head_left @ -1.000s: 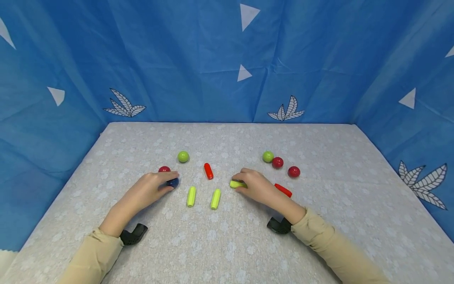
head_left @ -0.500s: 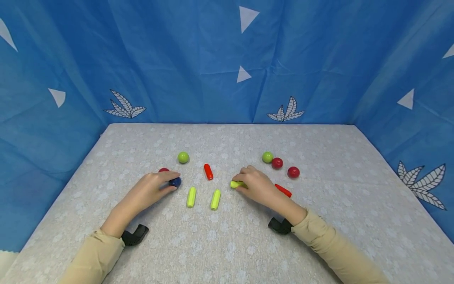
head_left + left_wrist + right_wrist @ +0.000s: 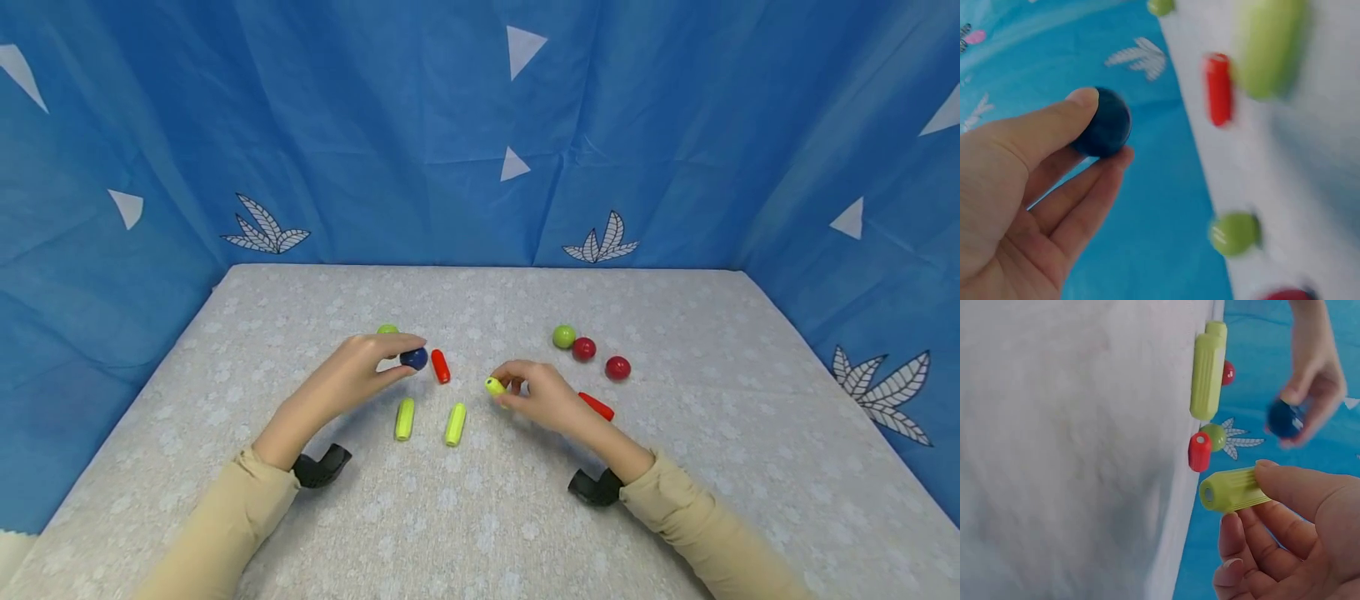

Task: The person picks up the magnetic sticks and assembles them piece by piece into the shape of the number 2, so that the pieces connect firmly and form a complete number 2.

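In the head view my left hand (image 3: 358, 373) pinches a glossy dark blue ball (image 3: 414, 359) between thumb and fingertips. The left wrist view has the ball (image 3: 1107, 123) raised, with the tabletop off to its right. My right hand (image 3: 546, 395) pinches a short, ribbed yellow-green magnetic rod (image 3: 1235, 489), its grey metal end pointing away from the fingers. That rod is tilted up off the cloth, between the two hands. A red rod (image 3: 440, 367) lies just right of the blue ball in the head view. Two yellow-green rods (image 3: 404, 419) lie nearer the front.
A green ball (image 3: 387, 329) is partly hidden behind my left hand. To the right sit another green ball (image 3: 564, 337) and two red balls (image 3: 584, 348). A second red rod (image 3: 596, 406) lies beside my right forearm. Blue curtains (image 3: 480, 167) enclose the patterned tabletop (image 3: 480, 533).
My left hand has lifted the blue ball and carried it right and away from me, off the red ball's side. My right hand has raised and tilted the yellow-green rod from the cloth.
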Motion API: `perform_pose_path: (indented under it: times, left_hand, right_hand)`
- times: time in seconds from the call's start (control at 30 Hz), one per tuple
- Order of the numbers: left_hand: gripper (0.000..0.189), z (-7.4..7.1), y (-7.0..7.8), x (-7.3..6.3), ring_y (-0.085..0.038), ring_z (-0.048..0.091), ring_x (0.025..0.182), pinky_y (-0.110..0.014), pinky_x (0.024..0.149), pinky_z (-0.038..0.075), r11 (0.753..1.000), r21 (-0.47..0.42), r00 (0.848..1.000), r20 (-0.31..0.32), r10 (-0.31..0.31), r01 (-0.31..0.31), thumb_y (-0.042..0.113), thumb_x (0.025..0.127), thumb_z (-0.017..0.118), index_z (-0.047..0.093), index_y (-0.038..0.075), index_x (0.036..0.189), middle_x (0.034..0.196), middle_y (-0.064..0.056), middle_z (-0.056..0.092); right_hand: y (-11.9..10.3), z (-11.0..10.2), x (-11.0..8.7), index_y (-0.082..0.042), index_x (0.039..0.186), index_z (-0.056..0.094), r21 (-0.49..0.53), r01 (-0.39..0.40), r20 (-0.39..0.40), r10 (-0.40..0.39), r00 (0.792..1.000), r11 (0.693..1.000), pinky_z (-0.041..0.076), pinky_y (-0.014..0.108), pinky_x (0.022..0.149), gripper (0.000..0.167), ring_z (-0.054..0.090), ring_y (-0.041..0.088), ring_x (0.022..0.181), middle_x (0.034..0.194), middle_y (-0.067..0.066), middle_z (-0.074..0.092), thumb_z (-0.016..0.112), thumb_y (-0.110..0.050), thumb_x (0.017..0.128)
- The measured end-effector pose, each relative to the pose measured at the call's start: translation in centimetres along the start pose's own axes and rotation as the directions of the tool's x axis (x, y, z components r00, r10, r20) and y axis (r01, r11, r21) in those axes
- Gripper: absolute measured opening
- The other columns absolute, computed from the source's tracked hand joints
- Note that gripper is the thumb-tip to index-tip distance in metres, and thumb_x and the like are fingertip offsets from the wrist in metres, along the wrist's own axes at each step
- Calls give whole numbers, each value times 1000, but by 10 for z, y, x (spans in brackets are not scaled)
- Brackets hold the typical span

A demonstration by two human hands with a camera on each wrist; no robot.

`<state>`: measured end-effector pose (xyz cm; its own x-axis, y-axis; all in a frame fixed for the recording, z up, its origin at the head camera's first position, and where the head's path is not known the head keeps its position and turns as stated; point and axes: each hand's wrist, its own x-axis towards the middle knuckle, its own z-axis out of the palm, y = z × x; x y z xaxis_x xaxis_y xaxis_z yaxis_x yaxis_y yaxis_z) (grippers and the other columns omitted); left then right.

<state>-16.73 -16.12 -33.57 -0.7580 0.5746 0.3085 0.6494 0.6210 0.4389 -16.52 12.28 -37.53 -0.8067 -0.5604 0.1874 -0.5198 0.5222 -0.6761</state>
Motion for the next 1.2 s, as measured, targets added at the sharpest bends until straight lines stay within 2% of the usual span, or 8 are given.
perform_pose_path:
  times: [0.17,0.37,0.47,0.57,0.67,0.77,0.93,1.2]
  left_hand:
    - [40,4,11,29,-20,60,102,-32,83,49,974,-219,997,44,62,-51,5,82,71,62,3,121,118,-10,61]
    - [37,26,0,37,-23,59,105,-30,83,49,853,-520,996,87,13,34,3,84,68,62,-1,120,119,-12,58]
    - [35,36,-6,38,-25,58,107,-31,83,49,793,-604,993,122,-7,80,2,87,66,61,-1,121,120,-13,57]
    - [36,43,-10,39,-26,60,103,-35,81,50,744,-658,988,151,-17,113,3,89,64,58,-3,123,121,-15,56]
    - [38,48,-12,40,-23,62,98,-40,78,51,716,-682,982,183,-34,152,7,90,63,56,-5,125,120,-14,58]
    - [41,54,-13,41,-22,62,98,-43,79,50,692,-699,977,207,-46,181,12,90,65,55,-5,126,118,-13,60]
    - [41,63,-15,40,-23,60,103,-37,84,48,643,-739,975,216,-58,202,13,89,65,56,-6,125,120,-12,60]
    - [38,73,-18,40,-22,59,105,-34,86,47,635,-741,971,231,-62,217,12,91,63,57,-1,125,120,-12,60]
  right_hand:
    - [1,4,0,-5,101,68,64,-11,31,9,999,998,46,27,62,17,54,11,75,89,-3,63,71,-7,84]
    - [7,10,0,0,104,67,177,-107,114,87,990,978,48,28,67,20,56,13,78,87,-1,63,68,-10,87]
    - [8,11,0,3,106,66,287,-214,159,174,972,934,48,29,65,22,56,14,77,87,2,63,66,-10,88]
    - [10,13,0,6,108,64,396,-302,195,242,951,867,50,31,65,25,58,15,75,87,5,63,65,-9,89]
    - [11,14,-1,9,111,61,472,-349,223,274,936,810,52,33,70,28,61,16,75,88,7,63,64,-8,90]
    - [11,15,-1,10,113,60,510,-382,248,294,923,771,52,34,73,29,62,16,78,90,8,63,63,-9,90]
    - [13,16,-2,11,114,58,551,-422,289,311,906,720,52,34,74,32,62,17,82,94,10,63,62,-10,91]
    - [14,19,-2,14,115,56,630,-445,326,304,895,636,51,37,77,32,62,17,84,93,9,64,61,-7,91]
